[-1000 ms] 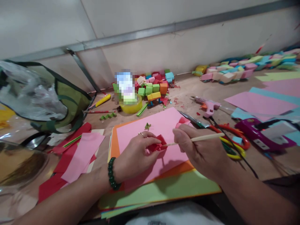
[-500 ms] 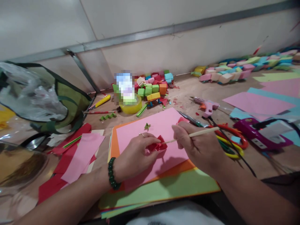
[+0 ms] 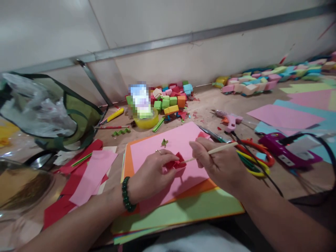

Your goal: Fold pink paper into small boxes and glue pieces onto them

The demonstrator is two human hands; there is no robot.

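Thumb and fingers of my left hand (image 3: pixel 153 175) pinch a small folded red paper piece (image 3: pixel 180 158) over the pink sheet. My right hand (image 3: pixel 217 161) grips a thin pale wooden stick (image 3: pixel 223 147). Its narrow tip meets the red paper beside my left fingertips. Beneath both hands lies a stack of coloured paper, with a pink sheet (image 3: pixel 157 143) on top, then orange and light green (image 3: pixel 189 215) ones. A small green folded paper piece (image 3: pixel 164 142) rests on the pink sheet above my left hand. Part of another red-pink piece shows behind my right hand.
Scissors with red and yellow handles (image 3: pixel 253 171), a purple power strip (image 3: pixel 282 152) and a pink glue gun (image 3: pixel 232 120) lie at right. Folded paper cubes (image 3: pixel 170 101) and yellow tape (image 3: pixel 148 120) stand behind. Red and pink strips (image 3: pixel 89 175) and a green bag (image 3: pixel 86 113) are left.
My right hand and the stick have shifted slightly left. The left hand keeps its pinch on the red paper. The camera view has moved a little.
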